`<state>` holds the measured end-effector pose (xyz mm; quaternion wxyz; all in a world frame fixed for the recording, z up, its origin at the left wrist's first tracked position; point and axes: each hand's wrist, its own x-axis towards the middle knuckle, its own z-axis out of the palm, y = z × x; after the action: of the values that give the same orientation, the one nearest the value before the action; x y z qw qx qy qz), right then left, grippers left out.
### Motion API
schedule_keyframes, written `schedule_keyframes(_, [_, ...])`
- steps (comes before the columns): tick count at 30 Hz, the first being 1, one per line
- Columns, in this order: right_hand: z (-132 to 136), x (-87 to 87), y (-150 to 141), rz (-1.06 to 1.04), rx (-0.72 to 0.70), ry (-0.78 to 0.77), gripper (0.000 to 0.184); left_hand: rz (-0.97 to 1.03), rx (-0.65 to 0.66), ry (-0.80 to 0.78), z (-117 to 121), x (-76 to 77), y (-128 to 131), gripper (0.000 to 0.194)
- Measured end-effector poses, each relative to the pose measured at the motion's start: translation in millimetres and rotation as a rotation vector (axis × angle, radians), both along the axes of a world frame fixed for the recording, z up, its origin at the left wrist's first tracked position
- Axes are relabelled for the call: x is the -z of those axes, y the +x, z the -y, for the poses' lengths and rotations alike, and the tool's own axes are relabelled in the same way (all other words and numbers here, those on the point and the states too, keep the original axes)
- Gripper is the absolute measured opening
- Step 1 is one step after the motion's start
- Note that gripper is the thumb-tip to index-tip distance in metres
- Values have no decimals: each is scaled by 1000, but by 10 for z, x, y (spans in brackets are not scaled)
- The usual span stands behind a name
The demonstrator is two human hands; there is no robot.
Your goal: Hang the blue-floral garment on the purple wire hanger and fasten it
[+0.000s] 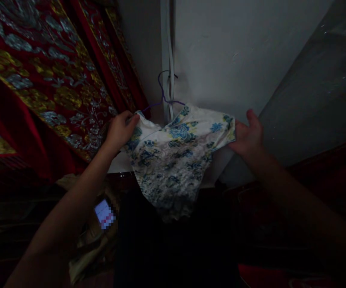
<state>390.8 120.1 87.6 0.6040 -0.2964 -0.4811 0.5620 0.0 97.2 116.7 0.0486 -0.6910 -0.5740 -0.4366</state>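
A white blouse (173, 152) with blue and yellow flowers hangs on a thin purple hanger (162, 92), its hook at a white vertical pipe or cable. My left hand (121, 129) is closed on the blouse's left shoulder, thumb on top of the cloth. At the other side, my right hand (249, 134) is at the opening of the right sleeve (225, 130), fingers partly hidden inside it. Its thumb points up, away from the cloth. The sleeve is spread out sideways, and the body of the blouse hangs in gathered folds toward the dark area below.
Red cloth (65, 80) with gold and silver embroidery hangs on the left. A pale wall (235, 52) stands behind the hanger, with shiny plastic sheeting (317, 88) at right. Below left, a lit phone screen (103, 213) shows among tan material. The lower area is very dark.
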Motion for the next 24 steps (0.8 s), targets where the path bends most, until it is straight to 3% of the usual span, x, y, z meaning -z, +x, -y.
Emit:
schedule_keyframes(3, [150,-438,31,138,-77,167,77,116,6,68,-21,7,57,42])
schedule_keyframes(5, [320,-664,-45,176,-106,249,74,164,-15,105,-18,2,89,46])
schedule_keyframes(8, [575,-765,-226,273,-281,249,70,133,-40,98,15,3,89,40])
schedule_keyframes(11, [714,-594,-377,531,-497,363,69,82,55,13,72,20,79,37])
schedule_keyframes(12, [725,-497,-417,659,-479,449,62,78,123,-22,94,25,92,37])
schedule_keyframes(15, [674,-143,-526,1028,-243,702,32,85,367,-94,172,23,225,43])
schedule_keyframes(16, [642,-15,-567,1109,-189,761,39,91,439,-99,205,17,302,46])
schedule_keyframes(19, [546,363,-728,1212,-64,858,90,145,604,-82,348,-4,616,52])
schedule_keyframes(21, [505,573,-869,1227,91,886,113,246,721,-102,476,-14,857,56])
schedule_keyframes(22, [494,653,-942,1228,186,894,114,310,790,-137,545,-20,973,59])
schedule_keyframes(24, [485,753,-1072,1218,373,889,99,451,913,-247,668,-41,1163,68])
